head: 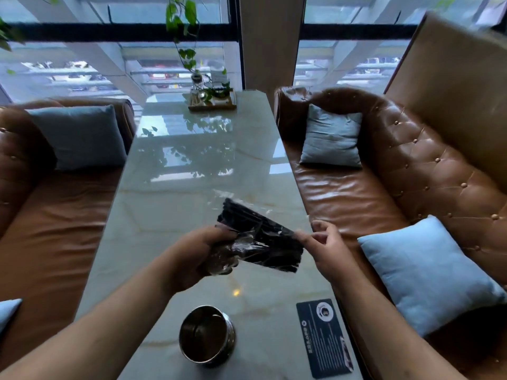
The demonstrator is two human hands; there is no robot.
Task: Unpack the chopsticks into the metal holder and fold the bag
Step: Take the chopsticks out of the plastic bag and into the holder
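A bundle of black chopsticks (258, 231) lies inside a clear plastic bag (233, 256), held in the air above the marble table (170, 193). My left hand (197, 256) grips the crumpled lower end of the bag around the chopsticks. My right hand (321, 242) pinches the bag's edge at the right side with thumb and forefinger. The metal holder (205, 335), a round shiny cup, stands upright and looks empty on the table below my hands, near the front edge.
A dark printed card (325, 338) lies on the table right of the holder. A wooden tray (212, 101) with a plant stands at the far end. Brown leather sofas (411, 165) with blue cushions (428, 272) flank the table on both sides.
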